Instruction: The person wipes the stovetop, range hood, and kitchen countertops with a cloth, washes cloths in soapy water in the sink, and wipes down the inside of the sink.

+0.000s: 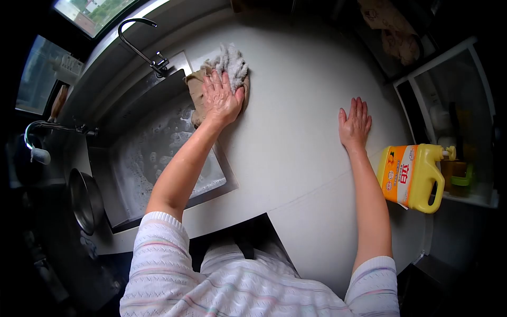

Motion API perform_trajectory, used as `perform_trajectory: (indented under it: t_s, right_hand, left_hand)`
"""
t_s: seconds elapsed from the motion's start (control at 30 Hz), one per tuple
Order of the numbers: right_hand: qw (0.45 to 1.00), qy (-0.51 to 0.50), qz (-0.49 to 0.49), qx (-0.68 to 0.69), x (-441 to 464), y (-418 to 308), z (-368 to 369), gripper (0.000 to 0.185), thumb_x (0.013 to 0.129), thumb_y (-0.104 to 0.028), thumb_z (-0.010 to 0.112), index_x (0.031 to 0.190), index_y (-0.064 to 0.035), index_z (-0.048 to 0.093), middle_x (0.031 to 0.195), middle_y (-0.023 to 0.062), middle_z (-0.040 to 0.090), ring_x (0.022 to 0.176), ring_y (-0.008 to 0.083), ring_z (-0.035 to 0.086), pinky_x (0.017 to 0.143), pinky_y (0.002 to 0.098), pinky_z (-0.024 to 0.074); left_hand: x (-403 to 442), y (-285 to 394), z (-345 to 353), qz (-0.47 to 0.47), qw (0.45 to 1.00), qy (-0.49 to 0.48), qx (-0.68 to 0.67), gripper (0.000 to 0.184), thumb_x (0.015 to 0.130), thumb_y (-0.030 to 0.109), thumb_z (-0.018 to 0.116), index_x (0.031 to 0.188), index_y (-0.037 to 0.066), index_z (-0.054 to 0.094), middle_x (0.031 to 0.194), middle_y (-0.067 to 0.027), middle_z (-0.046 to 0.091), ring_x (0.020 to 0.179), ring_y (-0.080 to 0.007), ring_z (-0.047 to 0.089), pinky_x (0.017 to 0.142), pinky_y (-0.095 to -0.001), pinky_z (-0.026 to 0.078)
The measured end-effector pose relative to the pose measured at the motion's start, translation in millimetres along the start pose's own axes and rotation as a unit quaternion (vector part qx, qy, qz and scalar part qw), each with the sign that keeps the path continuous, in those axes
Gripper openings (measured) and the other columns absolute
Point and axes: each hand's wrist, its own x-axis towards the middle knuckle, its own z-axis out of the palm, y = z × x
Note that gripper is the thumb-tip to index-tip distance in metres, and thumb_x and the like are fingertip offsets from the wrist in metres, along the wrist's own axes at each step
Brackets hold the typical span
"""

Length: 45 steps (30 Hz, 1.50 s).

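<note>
While the left hand [222, 103] lies palm down on the grey-and-brown cloth [232, 62], its grip is unclosed, fingers stretched straight across the fabric. The cloth sits bunched on the table [296, 148], overlapping the edge of the sink [228, 180]. Well apart, the right hand [355, 127] touches the bare tabletop, its grip flat, fingers extended close together, near a yellow jug [425, 177].

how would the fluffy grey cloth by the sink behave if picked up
The grey cloth would probably droop, since it lies in loose folds. It may bunch further if pushed, lying crumpled against the left hand.
</note>
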Motion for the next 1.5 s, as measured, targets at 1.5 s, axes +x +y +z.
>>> perform_trajectory:
  t_s: [1.5]
  right_hand:
    - [0.922, -0.07, -0.196, 0.326, -222, -216, -28, 0.026, 0.088, -0.012, 0.051, 0.108, 0.0022, 0.059, 0.094, 0.0085, 0.063, 0.084, 0.0142, 0.059, 0.074, 0.0253, 0.0459]
  left_hand:
    - [-538, -489, -198, -0.116, 0.981, 0.119, -0.098, 0.048, 0.068, 0.006, 0.053, 0.115, 0.007, 0.055, 0.128, -0.0153, 0.045, 0.118, -0.0375, 0.04, 0.101, -0.044, 0.033]
